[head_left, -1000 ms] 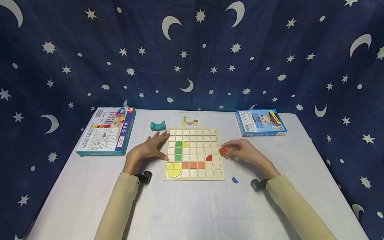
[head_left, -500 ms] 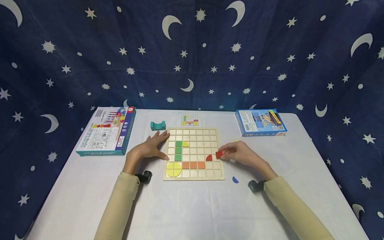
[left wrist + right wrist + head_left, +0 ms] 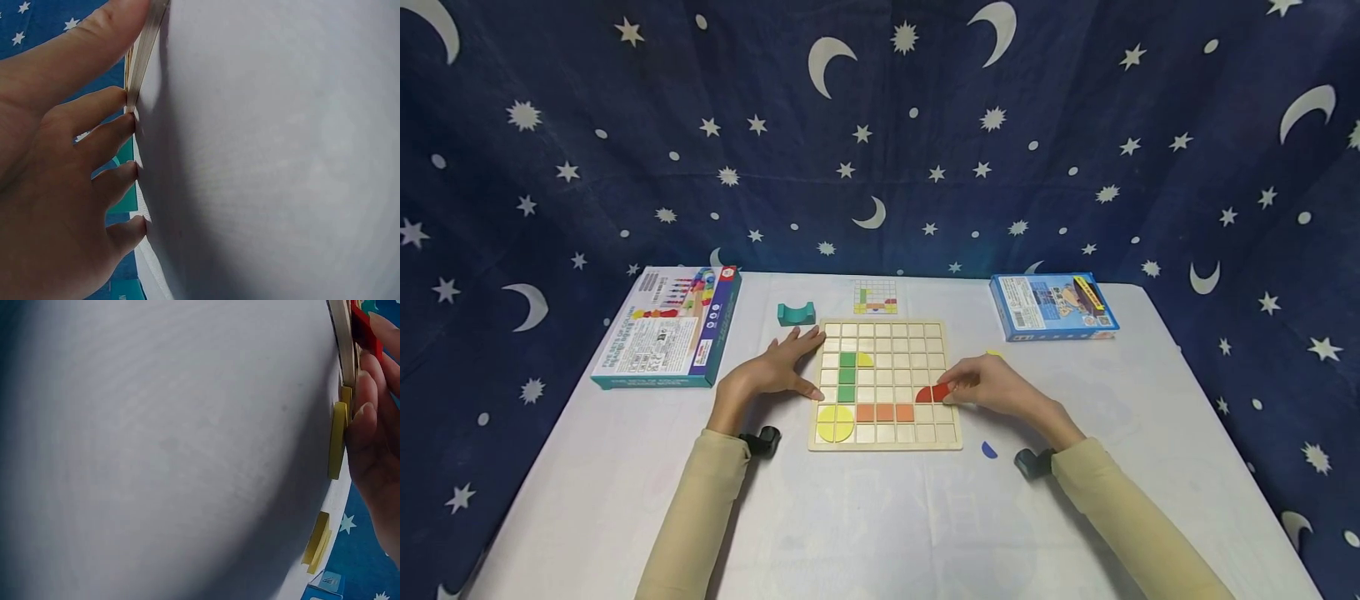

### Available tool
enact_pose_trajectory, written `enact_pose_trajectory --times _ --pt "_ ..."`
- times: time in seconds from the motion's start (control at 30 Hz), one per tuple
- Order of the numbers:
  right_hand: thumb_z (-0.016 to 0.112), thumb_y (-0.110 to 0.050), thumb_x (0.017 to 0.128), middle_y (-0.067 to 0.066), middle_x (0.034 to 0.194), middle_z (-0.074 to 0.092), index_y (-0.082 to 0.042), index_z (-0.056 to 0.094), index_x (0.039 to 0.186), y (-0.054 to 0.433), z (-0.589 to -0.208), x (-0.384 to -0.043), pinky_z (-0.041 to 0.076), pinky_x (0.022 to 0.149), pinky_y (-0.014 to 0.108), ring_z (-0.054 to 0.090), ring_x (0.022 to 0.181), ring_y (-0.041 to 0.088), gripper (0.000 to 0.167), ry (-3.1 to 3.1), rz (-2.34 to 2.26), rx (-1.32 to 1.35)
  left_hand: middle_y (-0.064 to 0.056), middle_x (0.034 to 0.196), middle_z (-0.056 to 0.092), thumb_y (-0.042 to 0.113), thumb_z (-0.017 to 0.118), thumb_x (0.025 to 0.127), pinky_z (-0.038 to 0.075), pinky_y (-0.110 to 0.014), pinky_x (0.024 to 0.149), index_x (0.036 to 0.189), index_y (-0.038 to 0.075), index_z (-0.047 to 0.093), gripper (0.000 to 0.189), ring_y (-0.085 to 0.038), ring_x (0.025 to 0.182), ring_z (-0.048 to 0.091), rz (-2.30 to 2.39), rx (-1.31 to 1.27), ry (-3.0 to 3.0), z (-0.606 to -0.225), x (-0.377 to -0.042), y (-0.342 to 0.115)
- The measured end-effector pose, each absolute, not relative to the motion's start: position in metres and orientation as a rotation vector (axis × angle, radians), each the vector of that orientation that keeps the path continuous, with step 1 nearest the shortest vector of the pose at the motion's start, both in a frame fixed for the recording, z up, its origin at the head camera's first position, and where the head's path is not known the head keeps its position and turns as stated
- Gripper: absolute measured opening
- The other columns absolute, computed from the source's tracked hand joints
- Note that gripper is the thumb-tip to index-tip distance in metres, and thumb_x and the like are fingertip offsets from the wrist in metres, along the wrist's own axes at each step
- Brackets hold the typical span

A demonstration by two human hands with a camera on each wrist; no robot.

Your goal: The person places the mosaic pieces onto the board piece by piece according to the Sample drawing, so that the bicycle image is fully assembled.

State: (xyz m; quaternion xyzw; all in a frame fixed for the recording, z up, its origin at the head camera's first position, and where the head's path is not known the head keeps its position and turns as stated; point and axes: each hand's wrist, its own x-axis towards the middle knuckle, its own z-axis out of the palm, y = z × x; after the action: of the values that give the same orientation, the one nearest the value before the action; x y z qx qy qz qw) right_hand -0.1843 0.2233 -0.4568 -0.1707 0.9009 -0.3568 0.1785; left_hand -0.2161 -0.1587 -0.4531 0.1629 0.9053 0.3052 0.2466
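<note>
A wooden grid board point(image 3: 902, 329) lies flat on the white table. Spread along its left edge, my left hand point(image 3: 771, 369) touches the rim with thumb and fingertips; the left wrist view shows those fingers point(image 3: 115, 137) fairly straight. Between thumb and fingers my right hand point(image 3: 996, 385) pinches a red square block point(image 3: 940, 392), over a cell at the board's right side. Just left of it sits a red quarter-circle block point(image 3: 922, 396). Also on the board are green squares point(image 3: 846, 376), orange squares point(image 3: 885, 412), a yellow quarter circle point(image 3: 865, 360) and yellow quarters forming a circle point(image 3: 835, 423).
Behind the board lie a pattern card point(image 3: 875, 297) and a teal curved block point(image 3: 796, 314). A blue piece point(image 3: 989, 450) rests to the right. Yellow blocks point(image 3: 337, 440) lie by the right hand. Boxes stand at the back left point(image 3: 666, 329) and back right point(image 3: 1054, 307).
My right hand has carried the red square block leftward from beside the board to next to the red quarter circle. A yellow block behind that hand has come into view. The left hand stays put.
</note>
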Motion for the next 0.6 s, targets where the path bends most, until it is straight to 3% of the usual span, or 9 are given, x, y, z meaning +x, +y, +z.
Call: enact_pose_trajectory --times 0.33,0.6 --pt "0.084 -0.011 0.084 -0.002 0.085 0.071 -0.005 0.080 0.105 0.2165 -0.4561 -0.1835 0.049 0.070 0.024 0.058 0.078 0.013 0.022 2.572 -0.999 -0.577 -0.013 0.173 0.012 0.028 0.092 0.076 -0.006 -0.063 0.126 0.164 0.011 0.026 0.111 -0.039 0.160 -0.003 0.830 0.433 2.470 -0.4527 -0.2164 -0.1580" --pt "0.080 -0.009 0.087 -0.004 0.089 0.074 -0.014 0.081 0.101 0.2240 -0.4550 -0.1853 0.051 0.073 0.026 0.059 0.080 0.015 0.016 2.631 -1.001 -0.538 -0.014 0.173 0.013 0.027 0.092 0.076 -0.006 -0.063 0.126 0.164 0.010 0.026 0.111 -0.040 0.160 -0.003 0.829 0.439 2.466 -0.4512 -0.2156 -0.1581"
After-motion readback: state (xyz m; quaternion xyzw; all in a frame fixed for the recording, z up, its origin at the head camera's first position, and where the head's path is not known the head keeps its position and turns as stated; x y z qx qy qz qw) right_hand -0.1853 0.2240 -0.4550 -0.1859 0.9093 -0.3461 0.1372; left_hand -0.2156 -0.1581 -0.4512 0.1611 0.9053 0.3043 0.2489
